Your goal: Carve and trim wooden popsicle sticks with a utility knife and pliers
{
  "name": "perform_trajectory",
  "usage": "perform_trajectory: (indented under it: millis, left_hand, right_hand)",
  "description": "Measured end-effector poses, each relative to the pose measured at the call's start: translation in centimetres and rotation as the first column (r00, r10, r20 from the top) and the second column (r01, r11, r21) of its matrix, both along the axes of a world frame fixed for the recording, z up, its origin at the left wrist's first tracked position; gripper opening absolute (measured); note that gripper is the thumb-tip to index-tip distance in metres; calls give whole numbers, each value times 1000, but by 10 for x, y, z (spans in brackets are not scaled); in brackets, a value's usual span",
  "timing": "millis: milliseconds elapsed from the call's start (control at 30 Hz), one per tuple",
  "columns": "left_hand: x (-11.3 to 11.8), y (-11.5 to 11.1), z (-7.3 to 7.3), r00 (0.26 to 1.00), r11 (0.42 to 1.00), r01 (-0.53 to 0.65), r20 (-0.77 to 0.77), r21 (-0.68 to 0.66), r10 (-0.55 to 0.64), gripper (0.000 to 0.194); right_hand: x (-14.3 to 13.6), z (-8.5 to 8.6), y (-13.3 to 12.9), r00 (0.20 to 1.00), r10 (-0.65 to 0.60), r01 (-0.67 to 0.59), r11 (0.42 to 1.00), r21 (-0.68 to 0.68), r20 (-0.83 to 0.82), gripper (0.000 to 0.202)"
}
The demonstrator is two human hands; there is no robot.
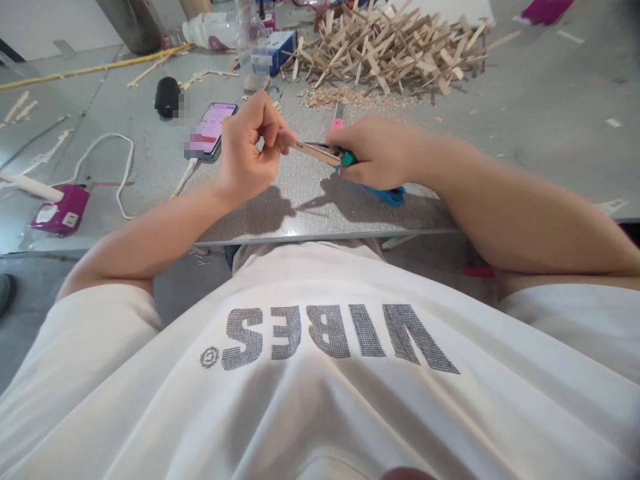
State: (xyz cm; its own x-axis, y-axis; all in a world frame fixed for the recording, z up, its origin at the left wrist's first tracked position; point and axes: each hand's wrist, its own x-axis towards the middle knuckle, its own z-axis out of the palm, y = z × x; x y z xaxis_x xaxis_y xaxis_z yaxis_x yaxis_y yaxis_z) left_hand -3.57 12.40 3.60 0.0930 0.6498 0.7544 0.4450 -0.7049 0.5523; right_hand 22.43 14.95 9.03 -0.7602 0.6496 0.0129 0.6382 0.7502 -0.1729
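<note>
My left hand [254,150] is closed, pinching one end of a flat wooden craft stick [318,153] between thumb and fingers. The stick slants down to the right, its other end at my right hand [383,152]. That hand is wrapped round a green-handled tool [349,159]; a dark, narrow part lies along the stick, but its exact kind is mostly hidden by the fingers. Beneath the right hand a blue object [393,195] shows on the table. Just beyond the right fingers lies a pink-handled cutter [337,123] with a metal blade.
A heap of wooden sticks [390,50] is at the back, with shavings [350,99] before it. Left of my hands are a lit phone [214,130] on a cable, a black case [167,98] and a purple box [61,210]. A blue box [275,52] and plastic bottle [213,31] stand behind.
</note>
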Motion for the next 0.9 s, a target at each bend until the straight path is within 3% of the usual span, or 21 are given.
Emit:
perform_trajectory:
  millis: [167,300,433,600,767,900]
  left_hand:
    - [3,-2,7,1000,1000,9,12,-23,-9,50]
    - [7,3,19,959,971,238,162,-13,-233,52]
    - [4,21,14,910,891,413,123,-188,-395,66]
    - [5,19,5,897,809,439,134,-390,-422,78]
    - [7,14,-1,944,876,328,152,-354,-293,69]
    - [1,26,-11,971,941,236,108,-242,-215,58]
  right_hand:
    - [-2,9,-9,997,5,-5,1000,3,79,29]
    - [-1,10,-6,1000,-2,3,999,-42,31,29]
    - [1,5,2,999,0,0,1000,-3,33,32]
    - [4,4,8,993,59,-68,994,82,105,25]
    - [8,8,12,995,-76,61,977,203,69,9]
    - [9,8,15,981,-174,153,964,219,83,12]
